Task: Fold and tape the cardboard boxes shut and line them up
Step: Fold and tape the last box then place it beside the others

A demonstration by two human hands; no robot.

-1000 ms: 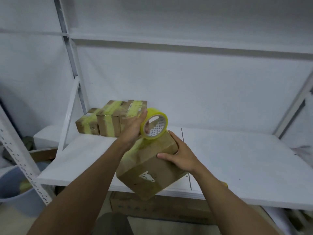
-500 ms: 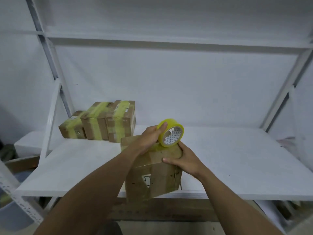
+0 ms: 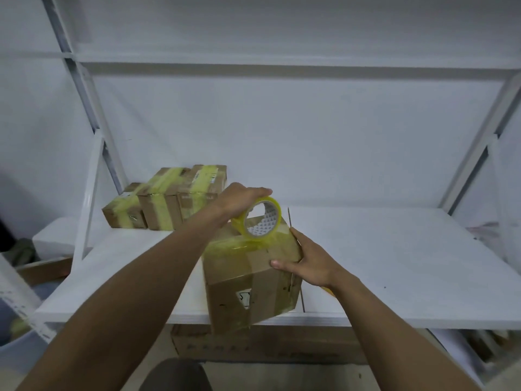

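Right hand grips the box's 3 o'clock side, steadying it at the shelf's front edge, while left hand holds the tape roll on top to seal it; taped boxes stand at 10 o'clock.

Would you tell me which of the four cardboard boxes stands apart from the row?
The box at the front edge of the shelf, held by the right hand under the tape roll; the other three stand together, back left.

Shelf board, mid frame: three boxes side by side, left rear; single box at front edge, centre; tape roll atop it. Carton beneath shelf, lower centre.
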